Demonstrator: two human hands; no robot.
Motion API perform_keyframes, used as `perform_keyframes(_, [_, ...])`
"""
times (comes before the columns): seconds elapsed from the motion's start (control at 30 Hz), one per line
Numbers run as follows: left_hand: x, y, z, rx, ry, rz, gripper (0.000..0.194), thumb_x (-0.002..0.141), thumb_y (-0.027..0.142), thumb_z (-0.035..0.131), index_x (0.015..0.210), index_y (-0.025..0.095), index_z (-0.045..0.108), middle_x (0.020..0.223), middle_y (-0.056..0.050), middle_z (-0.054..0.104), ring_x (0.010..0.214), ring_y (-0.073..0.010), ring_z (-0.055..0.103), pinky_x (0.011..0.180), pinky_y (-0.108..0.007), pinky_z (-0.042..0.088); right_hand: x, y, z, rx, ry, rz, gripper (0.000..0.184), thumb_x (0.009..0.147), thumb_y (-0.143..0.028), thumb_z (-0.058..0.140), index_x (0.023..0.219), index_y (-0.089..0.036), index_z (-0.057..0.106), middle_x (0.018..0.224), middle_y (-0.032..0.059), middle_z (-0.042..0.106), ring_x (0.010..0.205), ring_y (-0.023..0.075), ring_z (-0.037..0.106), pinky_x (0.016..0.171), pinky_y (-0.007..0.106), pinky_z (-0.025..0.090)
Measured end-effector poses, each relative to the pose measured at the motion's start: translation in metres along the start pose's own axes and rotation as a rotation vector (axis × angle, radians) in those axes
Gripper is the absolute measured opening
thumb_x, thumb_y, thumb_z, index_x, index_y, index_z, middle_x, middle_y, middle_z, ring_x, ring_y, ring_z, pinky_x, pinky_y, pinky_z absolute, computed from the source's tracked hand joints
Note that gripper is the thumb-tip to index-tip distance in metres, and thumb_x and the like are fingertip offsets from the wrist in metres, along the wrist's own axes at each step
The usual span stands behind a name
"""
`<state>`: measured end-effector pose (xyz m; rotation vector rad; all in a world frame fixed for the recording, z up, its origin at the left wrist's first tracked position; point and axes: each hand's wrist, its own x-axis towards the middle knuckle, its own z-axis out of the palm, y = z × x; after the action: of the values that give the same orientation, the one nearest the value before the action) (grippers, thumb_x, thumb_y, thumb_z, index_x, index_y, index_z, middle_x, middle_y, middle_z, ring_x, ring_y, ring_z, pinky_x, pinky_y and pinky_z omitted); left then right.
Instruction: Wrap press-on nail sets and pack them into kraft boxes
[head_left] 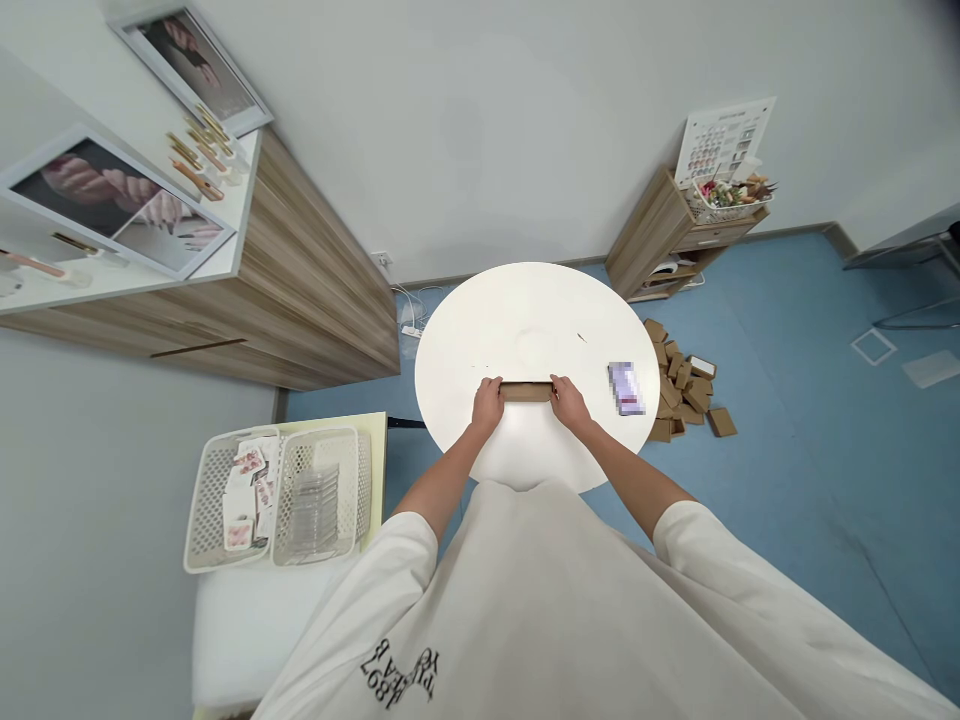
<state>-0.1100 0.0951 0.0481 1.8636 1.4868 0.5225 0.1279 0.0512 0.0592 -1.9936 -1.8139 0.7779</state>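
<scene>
Between my hands, over the near half of a round white table (465, 310), is a small brown cardboard box (526, 392). A dark line runs along its far upper edge. My left hand (488, 402) grips its left end, and my right hand (568, 400) grips its right end. The fingers of both hands are bent around the ends, and part of them is hidden. To the right of my right hand lies a purple item (626, 388), blurred over, on the tabletop. A tiny dark sliver (582, 338) lies farther back.
Several brown cardboard boxes (686, 385) are heaped on the blue floor right of the table. At left, one white basket (206, 500) holds printed cards and another (358, 490) holds clear plastic cases. Wooden cabinets stand back left (322, 270) and back right (645, 230).
</scene>
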Motion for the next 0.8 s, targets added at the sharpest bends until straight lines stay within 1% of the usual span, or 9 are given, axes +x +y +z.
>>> perform_keyframes(0.1, [-0.0025,-0.0016,-0.0001,-0.003,0.000,0.021,0.046,0.094,0.014,0.046,0.138,0.023,0.054,0.119,-0.010,0.054,0.102,-0.0235,0.060,0.093,-0.037,0.049,-0.0023,-0.0008,-0.0010,-0.001,0.002,-0.010,0.055,0.096,-0.021,0.037,0.151,-0.021,0.041,0.123,0.0137,0.057,0.110,0.0281,0.057,0.098,0.043,0.047])
perform_keyframes(0.27, [-0.0035,-0.0023,-0.0007,-0.010,0.003,0.044,0.046,0.093,0.013,0.047,0.138,0.022,0.054,0.119,-0.010,0.055,0.104,-0.0237,0.059,0.096,-0.037,0.048,-0.0030,-0.0005,-0.0021,0.010,-0.001,-0.011,0.053,0.096,-0.022,0.038,0.149,-0.021,0.044,0.122,0.0135,0.058,0.108,0.0281,0.058,0.098,0.043,0.048])
perform_keyframes(0.4, [-0.0046,-0.0033,-0.0026,0.032,-0.014,0.039,0.045,0.096,0.016,0.043,0.139,0.023,0.053,0.121,-0.010,0.056,0.106,-0.0238,0.058,0.097,-0.037,0.047,-0.0041,0.0026,-0.0004,0.039,0.005,-0.018,0.054,0.097,-0.024,0.038,0.150,-0.023,0.044,0.125,0.0129,0.057,0.109,0.0282,0.059,0.098,0.044,0.048])
perform_keyframes(0.5, [-0.0062,-0.0053,-0.0040,0.012,-0.028,0.053,0.045,0.097,0.019,0.042,0.140,0.024,0.053,0.123,-0.010,0.056,0.107,-0.0245,0.058,0.097,-0.038,0.046,-0.0040,0.0043,0.0005,0.039,0.008,-0.025,0.054,0.097,-0.024,0.039,0.150,-0.024,0.044,0.125,0.0119,0.058,0.109,0.0277,0.059,0.099,0.043,0.048])
perform_keyframes(0.67, [-0.0070,-0.0083,-0.0056,-0.009,-0.025,0.071,0.044,0.098,0.020,0.040,0.139,0.023,0.053,0.123,-0.010,0.056,0.107,-0.0247,0.058,0.096,-0.037,0.046,0.0006,0.0050,-0.0012,0.039,-0.023,-0.002,0.050,0.096,-0.026,0.044,0.146,-0.023,0.051,0.118,0.0113,0.063,0.102,0.0264,0.062,0.097,0.041,0.048])
perform_keyframes(0.8, [-0.0057,-0.0088,-0.0075,-0.016,-0.040,0.064,0.042,0.098,0.021,0.040,0.138,0.024,0.054,0.123,-0.010,0.056,0.108,-0.0241,0.058,0.097,-0.036,0.046,0.0047,0.0064,-0.0042,0.059,-0.047,0.024,0.046,0.095,-0.027,0.049,0.140,-0.026,0.057,0.116,0.0086,0.066,0.100,0.0248,0.063,0.097,0.039,0.048])
